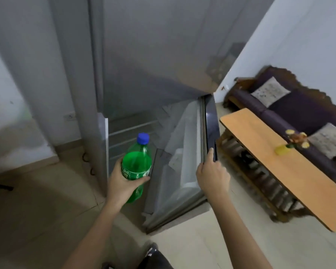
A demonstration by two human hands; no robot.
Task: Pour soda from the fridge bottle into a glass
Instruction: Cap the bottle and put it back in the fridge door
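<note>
A green soda bottle (137,163) with a blue cap sits upright in my left hand (122,183), which grips it around the label, just in front of the fridge's lower compartment (132,129). The lower fridge door (184,156) stands open to the right. My right hand (211,171) is closed on the door's dark outer edge. No glass is in view.
The tall grey upper fridge door (153,55) is closed above. A long wooden table (279,171) with a small yellow flower pot (291,144) stands to the right, and a dark sofa (299,109) with cushions behind it. Tiled floor lies at left and below.
</note>
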